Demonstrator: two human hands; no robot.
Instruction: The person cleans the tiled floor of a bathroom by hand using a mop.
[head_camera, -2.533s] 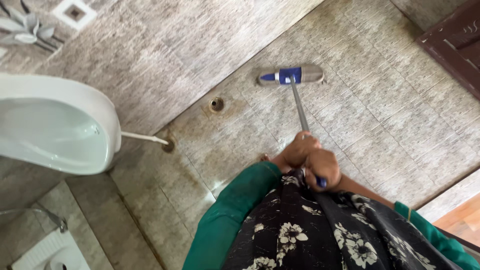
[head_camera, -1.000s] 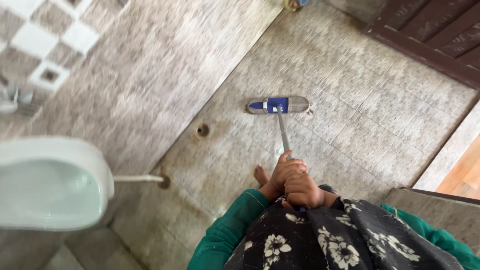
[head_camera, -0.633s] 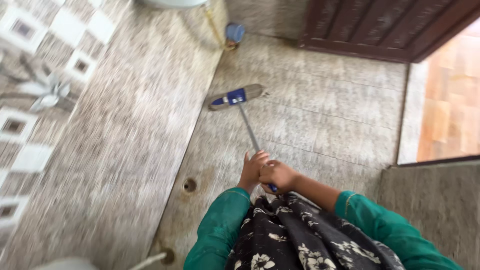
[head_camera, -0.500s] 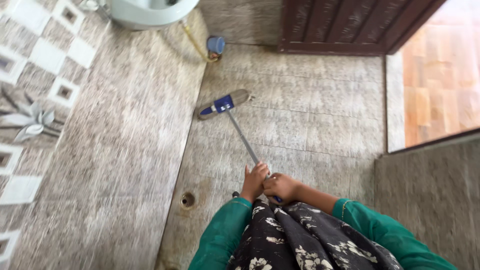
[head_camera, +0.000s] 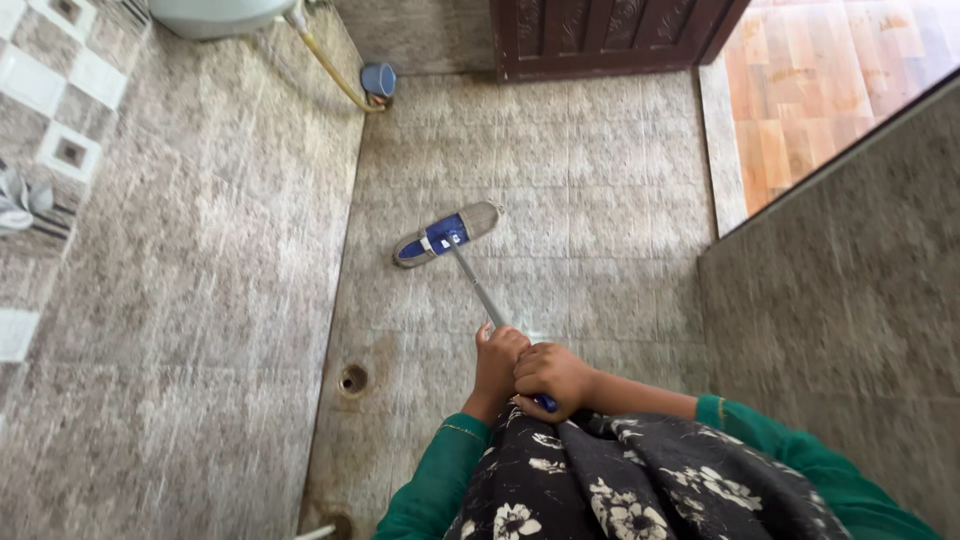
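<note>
I hold a long-handled floor brush with both hands. Its blue and grey brush head (head_camera: 446, 234) rests on the wet tiled floor (head_camera: 600, 210) ahead of me. The metal handle (head_camera: 478, 288) slants back toward my body. My left hand (head_camera: 496, 362) grips the handle higher along the shaft, fingers wrapped around it. Just behind it, my right hand (head_camera: 550, 376) is closed over the blue end grip. Green sleeves and a black floral cloth cover my arms and front.
A tiled wall (head_camera: 180, 300) runs along the left, with a floor drain hole (head_camera: 352, 379) at its foot. A wall basin (head_camera: 215, 14) with a yellowish pipe and a blue cap (head_camera: 378, 79) is at the top left. A dark wooden door (head_camera: 610, 35) and an orange floor beyond (head_camera: 810, 80) lie ahead.
My view has swung from the white urinal toward the door. The brush head has moved along the floor by the left wall. Both hands stay on the handle.
</note>
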